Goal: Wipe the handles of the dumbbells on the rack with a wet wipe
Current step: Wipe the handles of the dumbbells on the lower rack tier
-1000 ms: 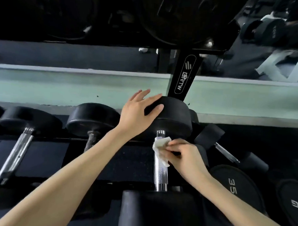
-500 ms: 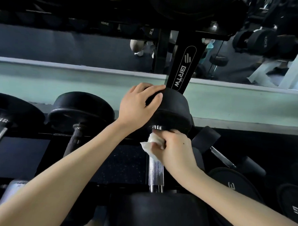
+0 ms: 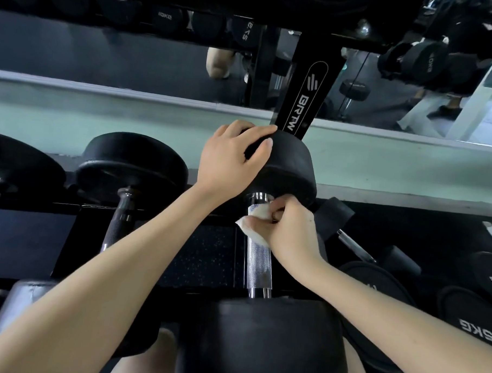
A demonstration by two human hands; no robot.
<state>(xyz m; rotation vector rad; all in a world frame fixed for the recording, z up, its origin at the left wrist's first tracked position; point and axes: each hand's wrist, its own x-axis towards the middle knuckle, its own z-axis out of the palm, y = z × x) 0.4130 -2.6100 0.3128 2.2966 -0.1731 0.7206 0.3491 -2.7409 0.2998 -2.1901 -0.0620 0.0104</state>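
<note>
My right hand [image 3: 292, 230] pinches the wet wipe [image 3: 253, 229] on the handle [image 3: 259, 267] beside the far head [image 3: 291, 165] my left hand [image 3: 230, 160] grips; I judge the neighbouring handles [image 3: 117, 226] await.

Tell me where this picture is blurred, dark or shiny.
Head view: the dumbbell end at lower left is smeared; the knurled handle below the wet wipe is sharp, with glare on its chrome collar; the upper rack is nearly black.

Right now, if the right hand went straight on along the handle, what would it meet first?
Most likely the far dumbbell head, just beyond the right hand and its wet wipe; the left hand grips that head's top. Depth is hard to judge.
</note>
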